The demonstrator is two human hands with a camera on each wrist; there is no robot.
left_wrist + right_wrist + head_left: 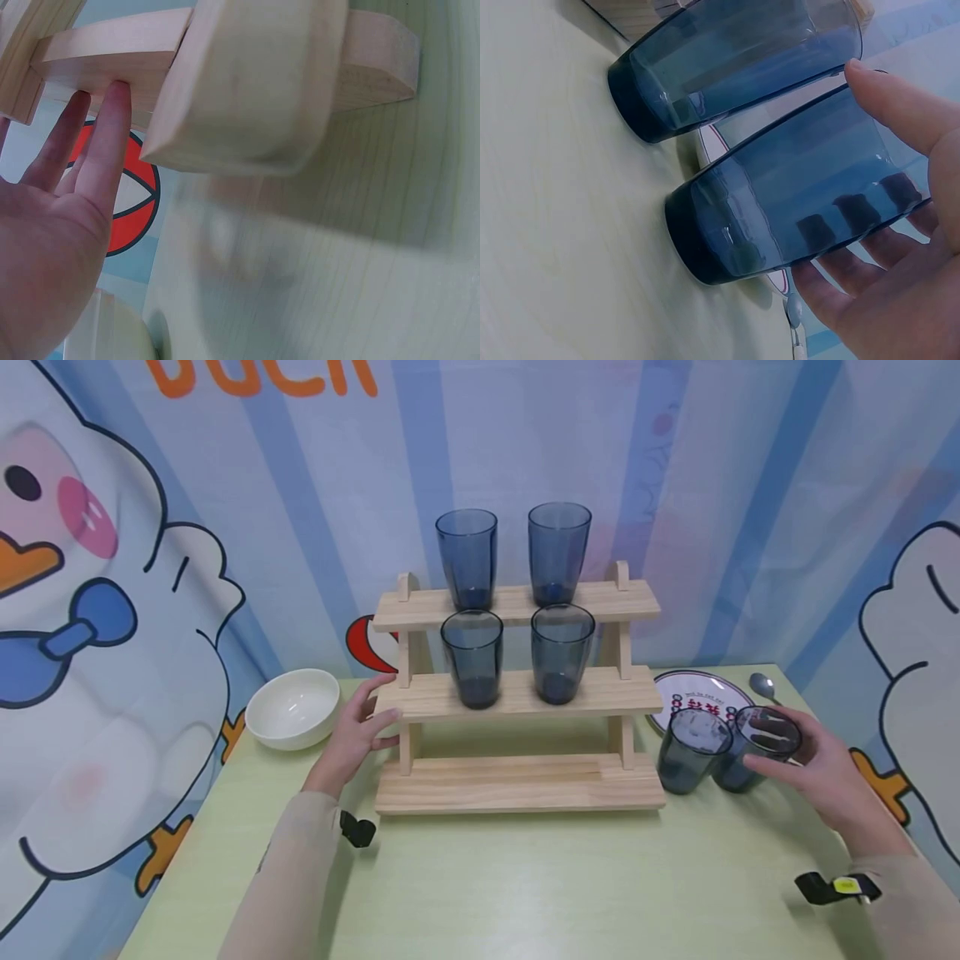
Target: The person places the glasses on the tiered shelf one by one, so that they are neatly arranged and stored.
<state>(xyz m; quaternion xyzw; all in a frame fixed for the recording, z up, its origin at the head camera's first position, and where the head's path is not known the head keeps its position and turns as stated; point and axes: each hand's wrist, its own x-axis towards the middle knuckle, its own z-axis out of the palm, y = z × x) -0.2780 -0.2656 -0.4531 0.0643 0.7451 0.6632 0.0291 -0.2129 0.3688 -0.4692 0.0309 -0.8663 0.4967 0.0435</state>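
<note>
A three-tier wooden shelf (517, 785) stands mid-table, with two blue glasses (467, 560) on its top tier and two (562, 656) on the middle one. My left hand (354, 739) is at the shelf's left end, its fingers fairly straight. In the left wrist view two fingertips (116, 94) touch a wooden side piece (112, 56). Right of the shelf, my right hand (825, 772) grips a blue glass (780, 202), thumb on one side and fingers on the other. Another blue glass (692, 756) stands beside it, close to the shelf's right end.
A white bowl (292, 714) sits at the back left of the table. Behind the two right-hand glasses lies a plate (697, 681) with printed red lettering, and a metal spoon (762, 685) next to it. A cartoon-printed curtain (322, 527) hangs behind the table.
</note>
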